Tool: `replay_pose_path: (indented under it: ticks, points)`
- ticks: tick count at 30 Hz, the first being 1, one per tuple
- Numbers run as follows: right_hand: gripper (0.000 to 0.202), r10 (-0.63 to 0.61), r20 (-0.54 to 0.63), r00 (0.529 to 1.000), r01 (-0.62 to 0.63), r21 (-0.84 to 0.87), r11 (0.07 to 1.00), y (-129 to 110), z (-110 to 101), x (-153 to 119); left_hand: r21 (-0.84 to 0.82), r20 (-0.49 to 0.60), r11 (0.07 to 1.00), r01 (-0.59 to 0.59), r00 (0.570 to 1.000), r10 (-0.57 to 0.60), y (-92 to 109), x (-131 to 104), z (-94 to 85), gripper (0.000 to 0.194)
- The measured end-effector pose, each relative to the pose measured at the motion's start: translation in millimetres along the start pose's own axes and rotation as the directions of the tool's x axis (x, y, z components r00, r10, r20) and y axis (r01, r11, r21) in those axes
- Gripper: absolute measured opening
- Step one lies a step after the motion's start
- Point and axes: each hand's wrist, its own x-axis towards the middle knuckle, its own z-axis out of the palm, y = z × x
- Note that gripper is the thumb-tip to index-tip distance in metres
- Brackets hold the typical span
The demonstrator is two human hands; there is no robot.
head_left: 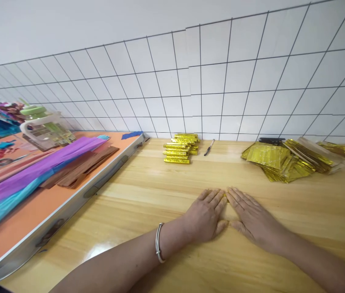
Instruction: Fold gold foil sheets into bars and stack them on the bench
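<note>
- Pale wooden tabletop (148,183) below a white wall (212,81) with a dark grid; the wall meets the table's far edge.
- Just right of the lower centre, a small gold foil piece (225,197) lies on the wood, mostly covered by fingertips.
- The left hand (204,215) is palm down, fingers extended and close together over the foil's left side. It wears a bangle (158,244) at the wrist.
- The right hand (253,217) mirrors it, fingers long and nearly together. No pinch shows, though the hidden undersides leave that uncertain.
- To press foil well, even pressure from both sets of fingertips, smoothing outward from the middle, should limit wrinkles; thin foil would likely crease if dragged.
- Upper centre: stacked gold strips (180,148), with a pen (209,147) just to their right.
- Right, above the hands: a loose pile of gold sheets (270,156), some edges overhanging others.
- Left side: an orange surface (22,228) carries purple material (53,162) and brown strips (81,167); its raised edge could limit sideways reach. Nothing visibly blocks the hands.
</note>
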Motion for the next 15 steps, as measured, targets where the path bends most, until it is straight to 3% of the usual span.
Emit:
replay_pose_path:
  ticks: [6, 15]
  points:
    - [0.066, 0.017, -0.003, 1.0, -0.017, -0.021, 1.0, 5.2, -2.0, -6.7, -0.007, -0.007, 1.0, 0.018, 1.0, -0.018, 0.6, 0.2, -0.3, 0.062]
    - [0.065, 0.028, -0.078, 0.997, -0.032, -0.052, 0.998, 5.2, 11.5, -5.9, 0.024, -0.038, 0.997, 0.067, 0.997, -0.066, 10.0, 6.5, 1.6, 0.062]
